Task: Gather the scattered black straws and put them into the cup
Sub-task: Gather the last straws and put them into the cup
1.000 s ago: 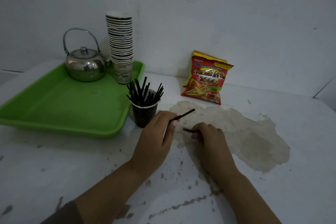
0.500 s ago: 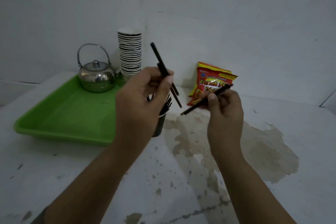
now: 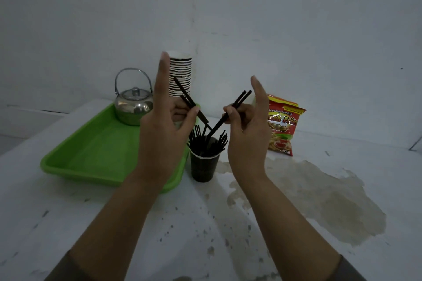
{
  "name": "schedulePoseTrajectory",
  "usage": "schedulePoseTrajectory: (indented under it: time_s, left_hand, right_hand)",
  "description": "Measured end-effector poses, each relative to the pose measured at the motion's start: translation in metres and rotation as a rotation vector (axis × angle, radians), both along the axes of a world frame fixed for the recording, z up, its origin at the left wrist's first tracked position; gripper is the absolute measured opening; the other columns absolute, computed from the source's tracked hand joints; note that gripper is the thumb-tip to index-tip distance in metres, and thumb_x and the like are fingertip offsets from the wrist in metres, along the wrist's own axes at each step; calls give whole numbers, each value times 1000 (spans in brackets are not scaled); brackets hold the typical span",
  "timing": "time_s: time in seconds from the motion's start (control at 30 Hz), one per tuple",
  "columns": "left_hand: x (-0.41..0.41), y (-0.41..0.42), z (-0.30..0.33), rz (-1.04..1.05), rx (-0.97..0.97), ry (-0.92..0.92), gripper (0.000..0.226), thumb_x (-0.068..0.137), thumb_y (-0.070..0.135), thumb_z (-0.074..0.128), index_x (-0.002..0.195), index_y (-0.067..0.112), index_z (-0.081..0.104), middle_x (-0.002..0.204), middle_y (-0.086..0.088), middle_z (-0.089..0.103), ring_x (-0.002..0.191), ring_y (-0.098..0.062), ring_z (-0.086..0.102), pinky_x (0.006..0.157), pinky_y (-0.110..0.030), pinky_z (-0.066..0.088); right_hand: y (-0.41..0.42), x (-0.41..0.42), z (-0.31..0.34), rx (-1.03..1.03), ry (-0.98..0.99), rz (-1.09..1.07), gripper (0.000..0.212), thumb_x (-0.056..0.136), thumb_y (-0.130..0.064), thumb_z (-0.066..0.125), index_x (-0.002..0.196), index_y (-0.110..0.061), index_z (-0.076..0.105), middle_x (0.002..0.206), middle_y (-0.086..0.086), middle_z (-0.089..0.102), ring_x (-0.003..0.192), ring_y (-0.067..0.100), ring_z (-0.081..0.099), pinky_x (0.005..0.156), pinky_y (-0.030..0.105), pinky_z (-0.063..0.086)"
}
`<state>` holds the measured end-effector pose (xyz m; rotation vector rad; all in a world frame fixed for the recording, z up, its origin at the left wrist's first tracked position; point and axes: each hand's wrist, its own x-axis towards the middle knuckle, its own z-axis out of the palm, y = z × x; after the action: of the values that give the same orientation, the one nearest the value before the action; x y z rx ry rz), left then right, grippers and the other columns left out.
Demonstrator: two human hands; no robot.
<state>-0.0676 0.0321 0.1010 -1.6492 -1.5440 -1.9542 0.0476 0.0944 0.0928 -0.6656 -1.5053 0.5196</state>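
- Two black straws [image 3: 186,100] are pinched in the left hand [image 3: 164,130] between thumb and curled fingers; the index finger is held straight up.
- The left grip is thus clamped on those straws, which slant down to the right, with their lower ends just above the cup [image 3: 202,166].
- Two more black straws [image 3: 237,101] are pinched in the right hand [image 3: 246,134] between thumb and curled fingers, one finger pointing upward.
- The right grip is likewise clamped on its pair, which slants down to the left, the lower ends reaching the mouth of the cup.
- The dark cup stands upright on the bench [image 3: 296,212], between the two hands and just beside the green tray [image 3: 91,155].
- A bundle of black straws [image 3: 201,141] is already held in the cup, fanned outward over its white rim.
- A metal kettle [image 3: 133,107] is seen on the far part of the tray, and a tall stack of paper cups [image 3: 181,75] rises behind the left hand.
- A red snack bag [image 3: 283,128] is propped against the wall, to the right of the right hand.
- A large brownish stain [image 3: 319,196] is spread over the bench on the right.
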Motion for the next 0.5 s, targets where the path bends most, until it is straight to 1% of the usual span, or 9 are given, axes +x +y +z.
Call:
schedulePoseTrajectory:
  time_s: [0.07,0.17,0.2,0.3,0.33,0.4,0.47,0.5]
  left_hand:
    - [-3,1,-2,26,25,73,82,82,11,66,140,32,12,82,-8,67,73,-11,66,74,-13,52]
    - [-5,3,-8,51,-8,147,70,83,13,64,137,31,23,81,-8,68,70,-13,66,71,-12,53]
    - [-5,5,-10,56,-31,156,70,83,13,64,137,32,24,81,-8,68,69,-13,65,70,-12,52]
    - [-4,9,-19,58,-114,167,70,84,13,63,136,37,24,78,-4,66,66,-11,63,68,-14,52]
    - [-5,11,-24,61,-143,184,66,84,14,62,136,36,28,78,-3,65,66,-11,63,66,-17,53]
    - [-7,17,-33,74,-203,247,48,87,16,58,130,29,42,82,-2,66,69,-13,63,66,-26,55]
    - [-12,24,-45,119,-264,331,26,90,24,50,114,20,58,89,-3,68,76,-17,63,68,-33,54]
    - [-14,27,-50,147,-300,376,27,91,30,44,105,18,62,89,-3,67,79,-17,61,69,-32,52]
  right_hand:
    - [2,1,-4,-2,10,-16,51,91,-10,54,136,-25,33,77,8,64,73,17,64,68,12,46]
    - [5,1,-10,-22,-9,-29,47,92,-12,54,132,-26,35,78,7,63,73,19,63,68,22,50]
    - [6,1,-13,-28,-27,-35,47,92,-12,54,132,-27,35,78,6,63,72,18,63,68,22,50]
    - [7,0,-22,-58,-100,-45,43,91,-12,54,129,-27,40,79,5,64,72,10,60,67,12,44]
    - [7,-1,-26,-77,-135,-44,42,91,-12,54,127,-28,42,81,4,65,76,11,59,69,13,45]
    - [8,-2,-32,-87,-249,-82,38,90,-13,56,123,-29,46,87,4,66,85,16,59,73,24,46]
    - [11,-3,-40,-46,-370,-155,29,89,-13,56,116,-24,55,91,5,68,91,19,58,76,32,46]
    - [12,-2,-43,-14,-403,-185,23,88,-14,54,109,-20,61,91,5,69,93,21,58,78,36,47]
